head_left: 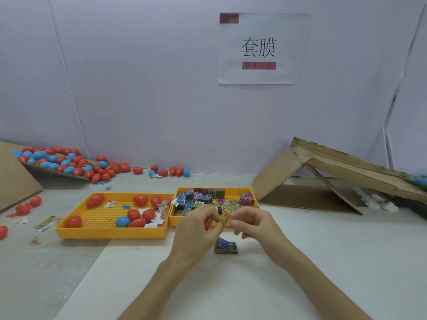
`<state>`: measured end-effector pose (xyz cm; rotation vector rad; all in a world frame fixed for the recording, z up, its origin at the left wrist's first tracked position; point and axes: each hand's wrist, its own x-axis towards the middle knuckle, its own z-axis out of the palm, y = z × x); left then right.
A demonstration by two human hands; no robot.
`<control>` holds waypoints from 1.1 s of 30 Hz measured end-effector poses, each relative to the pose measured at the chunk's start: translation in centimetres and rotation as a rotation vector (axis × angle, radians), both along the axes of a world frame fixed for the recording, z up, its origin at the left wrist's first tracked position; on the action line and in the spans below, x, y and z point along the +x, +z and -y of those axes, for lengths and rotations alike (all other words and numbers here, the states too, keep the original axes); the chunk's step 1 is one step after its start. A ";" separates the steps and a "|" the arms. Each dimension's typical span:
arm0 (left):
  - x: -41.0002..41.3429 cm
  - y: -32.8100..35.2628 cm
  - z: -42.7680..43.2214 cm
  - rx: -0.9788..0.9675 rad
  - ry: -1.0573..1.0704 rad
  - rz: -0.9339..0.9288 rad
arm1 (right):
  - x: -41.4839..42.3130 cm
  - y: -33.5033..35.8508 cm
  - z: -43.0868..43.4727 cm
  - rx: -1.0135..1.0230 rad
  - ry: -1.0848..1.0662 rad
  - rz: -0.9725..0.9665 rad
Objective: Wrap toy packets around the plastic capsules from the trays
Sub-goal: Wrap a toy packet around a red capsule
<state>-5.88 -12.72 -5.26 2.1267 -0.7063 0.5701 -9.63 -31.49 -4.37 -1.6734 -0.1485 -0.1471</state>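
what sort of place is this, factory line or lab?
Likely a hand-packing workstation: a printed sign on the partition wall, yellow trays of capsules and toy packets, a cardboard ramp piled with more capsules.

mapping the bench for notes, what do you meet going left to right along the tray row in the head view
loose red capsules → tray of capsules → tray of packets → cardboard ramp

I count 2 yellow trays [111,233]; L one w/ 7 red capsules [73,221] + 1 blue capsule [122,221]. 1 loose packet [226,245] on tbl [323,250].
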 end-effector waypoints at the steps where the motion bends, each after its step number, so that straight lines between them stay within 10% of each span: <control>1: 0.0 0.0 0.0 0.014 0.007 0.009 | 0.0 0.0 -0.1 -0.003 0.004 0.000; 33: 0.0 -0.4 0.4 0.119 0.079 -0.038 | -0.4 0.2 -0.5 0.071 0.023 0.121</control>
